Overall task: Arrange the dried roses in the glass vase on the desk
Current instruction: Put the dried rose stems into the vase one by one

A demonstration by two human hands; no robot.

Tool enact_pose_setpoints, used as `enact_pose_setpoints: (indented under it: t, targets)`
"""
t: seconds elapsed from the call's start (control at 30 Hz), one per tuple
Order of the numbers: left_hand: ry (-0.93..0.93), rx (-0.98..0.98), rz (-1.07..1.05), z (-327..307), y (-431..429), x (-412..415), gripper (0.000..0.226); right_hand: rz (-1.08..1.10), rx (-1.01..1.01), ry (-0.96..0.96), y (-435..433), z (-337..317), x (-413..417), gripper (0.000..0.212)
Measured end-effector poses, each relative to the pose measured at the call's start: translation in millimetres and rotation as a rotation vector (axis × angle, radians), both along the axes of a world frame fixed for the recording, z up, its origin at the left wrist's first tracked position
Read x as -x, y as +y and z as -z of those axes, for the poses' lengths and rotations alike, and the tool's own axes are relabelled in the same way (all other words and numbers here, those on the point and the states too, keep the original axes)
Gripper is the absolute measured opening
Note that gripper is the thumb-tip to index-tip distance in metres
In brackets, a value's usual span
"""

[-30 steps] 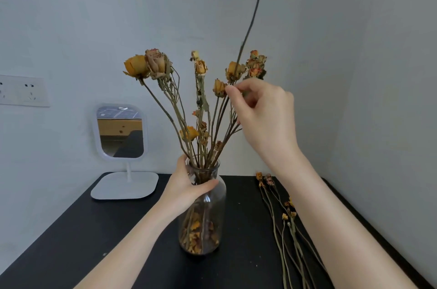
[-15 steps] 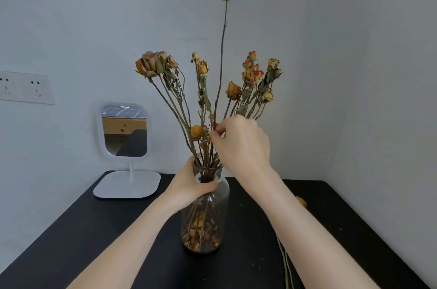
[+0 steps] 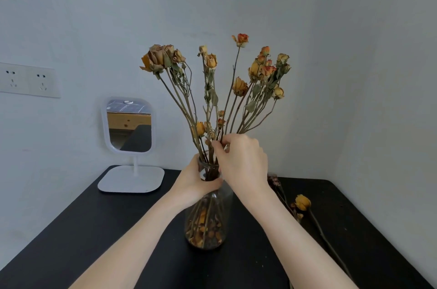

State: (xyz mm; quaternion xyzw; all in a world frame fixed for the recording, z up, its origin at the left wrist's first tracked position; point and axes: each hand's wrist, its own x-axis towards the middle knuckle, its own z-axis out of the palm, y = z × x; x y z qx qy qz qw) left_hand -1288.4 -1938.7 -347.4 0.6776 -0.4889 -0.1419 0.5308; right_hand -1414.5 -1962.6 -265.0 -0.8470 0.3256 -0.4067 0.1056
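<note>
While left hand (image 3: pixel 198 182) wraps neck of glass vase (image 3: pixel 208 217) mid-bench (image 3: pixel 94 229), right hand (image 3: pixel 238 161) pinches upright stems of dried roses (image 3: pixel 238 85) above mouth. Loose rose (image 3: pixel 302 202) lying right, stem running toward viewer, nearer right hand.

Both bare forearms reached forward and up from the lower edge. The left hand (image 3: pixel 197 183) curled around a neck of glass, thumb across the front. The right hand (image 3: pixel 241 161) arched just above it, fingers (image 3: pixel 218 146) pinched together, knuckles up.
</note>
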Motion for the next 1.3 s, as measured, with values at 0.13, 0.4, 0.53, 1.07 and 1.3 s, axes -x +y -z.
enact_pose_setpoints:
  t: [0.13, 0.4, 0.53, 1.07, 1.3]
  targets:
    - [0.015, -0.001, 0.012, 1.3, -2.4, -1.8, 0.060, -0.016, -0.017, -0.037, -2.7, 3.9, 2.3, 0.026]
    - [0.000, -0.068, 0.039, -3.0, 1.7, -4.2, 0.074, -0.066, -0.059, -0.108, -2.1, 6.0, 7.6, 0.026]
    - [-0.042, -0.003, -0.038, 2.9, 23.5, 14.2, 0.091, -0.096, -0.050, -0.160, 0.4, 8.6, 17.8, 0.029]
    - [-0.229, -0.140, 0.157, 67.2, 35.6, 122.3, 0.010, 0.187, -0.537, 0.067, -93.3, 92.7, 140.5, 0.015]
    - [-0.227, -0.368, 0.036, 76.5, -39.9, 143.1, 0.016, 0.218, -0.697, 0.268, -120.4, 122.3, 181.9, 0.007]
